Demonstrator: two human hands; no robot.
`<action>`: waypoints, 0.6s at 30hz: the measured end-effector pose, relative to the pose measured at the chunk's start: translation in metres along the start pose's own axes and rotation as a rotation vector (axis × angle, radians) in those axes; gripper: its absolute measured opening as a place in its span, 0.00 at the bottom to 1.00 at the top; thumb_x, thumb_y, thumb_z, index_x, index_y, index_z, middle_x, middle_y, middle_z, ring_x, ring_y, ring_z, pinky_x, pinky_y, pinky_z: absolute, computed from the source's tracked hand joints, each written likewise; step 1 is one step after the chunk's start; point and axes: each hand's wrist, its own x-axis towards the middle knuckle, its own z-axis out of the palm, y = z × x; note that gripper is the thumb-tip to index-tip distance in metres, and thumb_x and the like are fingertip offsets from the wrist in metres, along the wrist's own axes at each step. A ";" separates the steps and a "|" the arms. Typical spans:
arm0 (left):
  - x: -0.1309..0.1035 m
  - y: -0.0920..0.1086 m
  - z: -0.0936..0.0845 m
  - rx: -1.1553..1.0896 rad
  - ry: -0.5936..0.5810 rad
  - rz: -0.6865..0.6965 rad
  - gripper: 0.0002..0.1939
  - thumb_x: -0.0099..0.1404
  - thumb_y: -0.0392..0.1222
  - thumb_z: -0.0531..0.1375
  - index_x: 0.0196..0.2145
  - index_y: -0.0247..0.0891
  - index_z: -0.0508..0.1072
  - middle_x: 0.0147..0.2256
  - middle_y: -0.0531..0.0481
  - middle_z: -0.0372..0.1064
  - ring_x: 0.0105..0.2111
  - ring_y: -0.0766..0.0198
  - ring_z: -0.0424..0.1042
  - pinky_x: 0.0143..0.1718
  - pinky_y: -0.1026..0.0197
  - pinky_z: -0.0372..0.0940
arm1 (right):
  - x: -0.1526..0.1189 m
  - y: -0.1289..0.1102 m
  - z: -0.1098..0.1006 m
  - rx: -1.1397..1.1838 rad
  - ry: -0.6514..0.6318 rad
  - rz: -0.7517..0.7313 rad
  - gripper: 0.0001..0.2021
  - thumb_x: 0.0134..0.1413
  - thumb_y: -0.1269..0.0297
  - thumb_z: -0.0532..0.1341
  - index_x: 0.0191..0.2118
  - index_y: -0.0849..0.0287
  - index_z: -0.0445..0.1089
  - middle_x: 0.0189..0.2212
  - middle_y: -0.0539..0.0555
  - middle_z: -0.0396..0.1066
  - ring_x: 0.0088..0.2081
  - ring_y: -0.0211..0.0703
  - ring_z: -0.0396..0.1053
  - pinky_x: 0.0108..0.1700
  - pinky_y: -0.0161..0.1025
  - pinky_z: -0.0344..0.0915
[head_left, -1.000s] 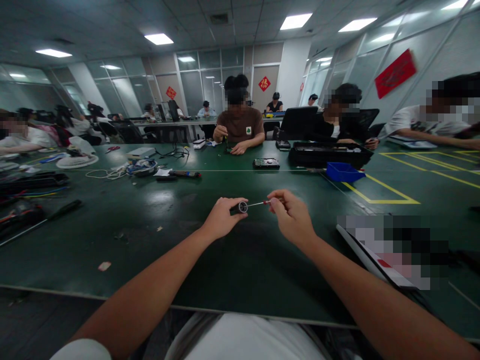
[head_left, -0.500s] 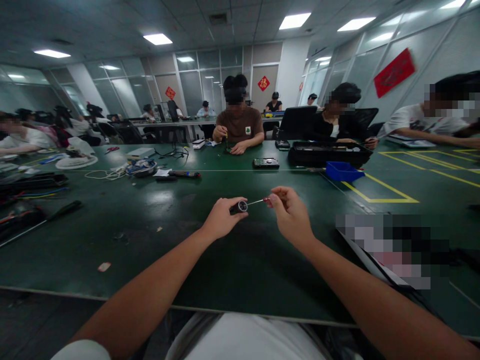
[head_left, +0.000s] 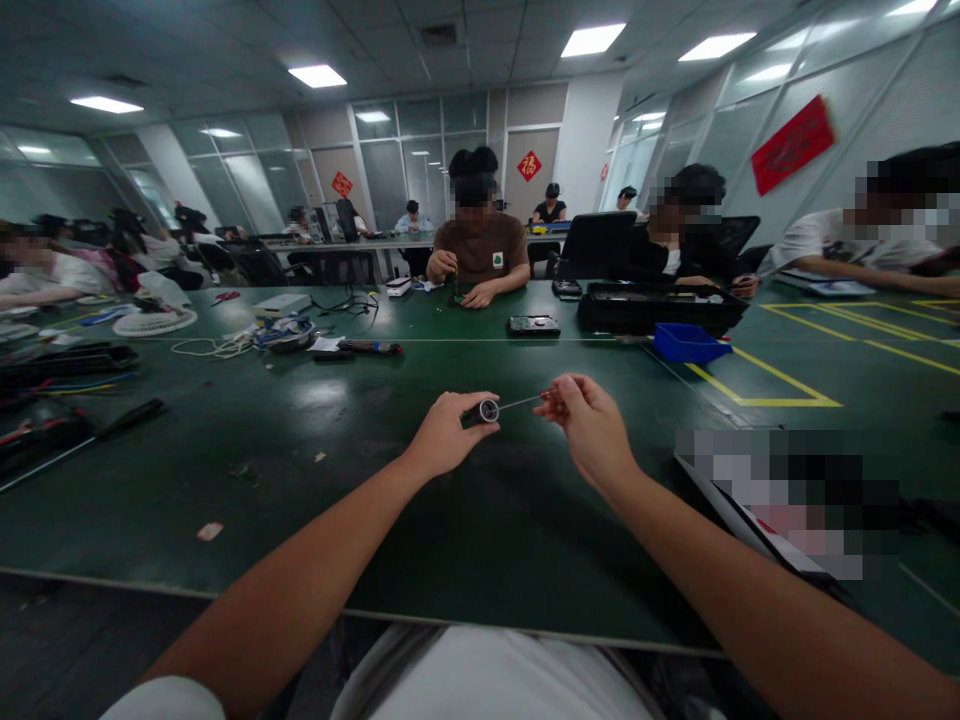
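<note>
A dark tube (head_left: 487, 411) is showing its round, pale-rimmed end. A thin metal screwdriver (head_left: 520, 402) is slanting toward that rim.

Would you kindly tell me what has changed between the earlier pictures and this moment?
The right hand has shifted slightly to the right and changed its finger pose on the thin-shafted tool, its thumb now sitting higher. Nothing was visibly taken up or let go. The left hand still holds the dark cylinder, round end showing, about where it was.
</note>
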 end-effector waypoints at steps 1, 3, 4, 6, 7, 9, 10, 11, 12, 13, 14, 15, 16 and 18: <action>0.000 0.001 0.000 0.005 0.000 0.000 0.19 0.61 0.39 0.68 0.51 0.45 0.77 0.48 0.48 0.77 0.48 0.54 0.73 0.53 0.49 0.63 | 0.000 0.000 0.000 -0.023 -0.001 -0.017 0.15 0.54 0.47 0.65 0.34 0.54 0.68 0.29 0.49 0.72 0.28 0.40 0.71 0.33 0.40 0.68; -0.001 0.001 0.000 0.012 -0.004 -0.001 0.19 0.61 0.39 0.68 0.51 0.45 0.77 0.48 0.48 0.77 0.47 0.54 0.73 0.53 0.50 0.63 | -0.001 0.000 0.000 -0.053 -0.013 -0.043 0.15 0.55 0.47 0.64 0.35 0.54 0.68 0.29 0.50 0.72 0.29 0.41 0.71 0.33 0.41 0.67; -0.001 0.002 0.000 0.014 -0.004 -0.002 0.19 0.61 0.39 0.68 0.51 0.45 0.77 0.47 0.48 0.77 0.47 0.54 0.73 0.53 0.50 0.63 | -0.001 0.000 0.000 -0.066 -0.020 -0.053 0.15 0.56 0.47 0.63 0.35 0.54 0.68 0.29 0.50 0.72 0.29 0.41 0.72 0.33 0.41 0.67; -0.001 0.003 -0.001 0.016 -0.002 -0.005 0.19 0.61 0.39 0.68 0.51 0.45 0.77 0.47 0.48 0.77 0.47 0.54 0.73 0.53 0.49 0.63 | -0.001 -0.001 0.000 -0.093 -0.034 -0.074 0.15 0.57 0.47 0.63 0.36 0.54 0.68 0.29 0.50 0.73 0.29 0.41 0.71 0.33 0.41 0.68; -0.001 0.003 -0.001 0.017 -0.001 -0.005 0.19 0.60 0.39 0.68 0.51 0.45 0.77 0.46 0.48 0.77 0.46 0.54 0.73 0.54 0.49 0.62 | -0.002 -0.001 0.000 -0.105 -0.040 -0.085 0.15 0.57 0.48 0.63 0.36 0.54 0.68 0.29 0.50 0.73 0.30 0.42 0.72 0.34 0.42 0.68; -0.001 0.003 -0.001 0.020 0.001 -0.006 0.19 0.60 0.39 0.69 0.50 0.45 0.77 0.46 0.48 0.77 0.46 0.54 0.73 0.54 0.49 0.62 | -0.004 -0.002 0.001 -0.124 -0.050 -0.111 0.14 0.58 0.48 0.62 0.37 0.55 0.68 0.29 0.50 0.73 0.30 0.42 0.72 0.35 0.42 0.68; -0.001 0.004 -0.001 0.023 0.000 -0.007 0.20 0.60 0.39 0.69 0.51 0.45 0.77 0.46 0.48 0.77 0.46 0.54 0.73 0.54 0.49 0.62 | -0.005 -0.004 0.001 -0.133 -0.051 -0.129 0.14 0.59 0.49 0.62 0.37 0.55 0.68 0.30 0.51 0.73 0.31 0.42 0.72 0.35 0.42 0.68; -0.001 0.004 -0.001 0.027 -0.001 -0.007 0.20 0.60 0.39 0.68 0.51 0.45 0.77 0.46 0.48 0.77 0.47 0.54 0.73 0.54 0.49 0.63 | -0.007 -0.006 0.001 -0.150 -0.053 -0.148 0.13 0.59 0.50 0.62 0.37 0.55 0.68 0.30 0.51 0.73 0.31 0.42 0.72 0.35 0.42 0.68; -0.001 0.004 -0.001 0.032 -0.002 -0.006 0.19 0.60 0.39 0.68 0.51 0.46 0.77 0.47 0.48 0.77 0.47 0.54 0.73 0.54 0.48 0.63 | -0.008 -0.008 0.001 -0.174 -0.059 -0.166 0.12 0.60 0.50 0.61 0.37 0.55 0.69 0.29 0.51 0.73 0.30 0.42 0.71 0.34 0.42 0.68; -0.001 0.004 -0.001 0.038 -0.003 -0.006 0.19 0.60 0.39 0.68 0.51 0.46 0.77 0.47 0.48 0.77 0.47 0.53 0.73 0.54 0.48 0.62 | -0.009 -0.010 0.001 -0.210 -0.064 -0.183 0.12 0.61 0.51 0.61 0.37 0.55 0.69 0.28 0.50 0.73 0.29 0.42 0.70 0.33 0.41 0.67; -0.001 0.004 -0.001 0.045 -0.005 -0.006 0.19 0.61 0.39 0.68 0.50 0.46 0.77 0.47 0.48 0.78 0.47 0.53 0.73 0.54 0.48 0.62 | -0.011 -0.013 0.001 -0.256 -0.077 -0.191 0.12 0.61 0.51 0.61 0.37 0.55 0.69 0.25 0.49 0.72 0.26 0.41 0.69 0.31 0.41 0.65; -0.001 0.004 -0.001 0.052 -0.006 -0.005 0.19 0.61 0.39 0.68 0.50 0.46 0.77 0.47 0.48 0.78 0.47 0.53 0.72 0.54 0.48 0.62 | -0.012 -0.015 0.001 -0.291 -0.086 -0.196 0.12 0.61 0.51 0.60 0.36 0.55 0.70 0.23 0.48 0.70 0.24 0.40 0.67 0.29 0.40 0.63; -0.001 0.004 -0.001 0.058 -0.006 -0.003 0.19 0.61 0.39 0.68 0.50 0.46 0.77 0.47 0.48 0.78 0.47 0.53 0.72 0.54 0.48 0.62 | -0.013 -0.016 0.000 -0.307 -0.091 -0.201 0.12 0.62 0.52 0.60 0.36 0.55 0.70 0.21 0.48 0.69 0.23 0.40 0.65 0.28 0.40 0.62; -0.001 0.004 -0.001 0.067 -0.005 0.001 0.19 0.61 0.39 0.68 0.50 0.46 0.77 0.47 0.48 0.78 0.47 0.53 0.72 0.55 0.48 0.61 | -0.014 -0.017 0.000 -0.283 -0.095 -0.211 0.11 0.61 0.53 0.59 0.37 0.55 0.70 0.21 0.47 0.69 0.23 0.40 0.65 0.28 0.40 0.62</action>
